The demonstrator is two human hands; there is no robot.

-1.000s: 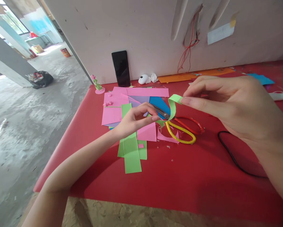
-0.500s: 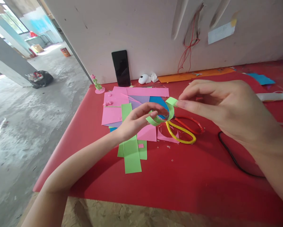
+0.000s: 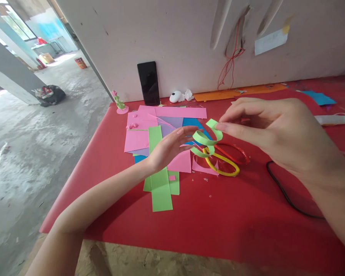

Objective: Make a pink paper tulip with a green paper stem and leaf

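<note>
A narrow green paper strip, curled into a loose spiral, hangs in the air above the scissors. One end of it is pinched between the thumb and forefinger of my right hand. Just left of the coils is my left hand, its fingers stretched out and apart; whether a fingertip brushes the strip I cannot tell. The scissors have one yellow and one red handle, and their blades are hidden. Beneath my left hand lie green paper pieces and pink paper sheets.
A black phone leans on the wall beside a small paper flower. A white rounded object sits nearby. Orange paper, blue paper, a glue gun and a black cord lie on the red table.
My left hand has let go of the strip's curled part, and its fingers have straightened. The strip now hangs as a looser spiral from my right hand, which has hardly moved.
</note>
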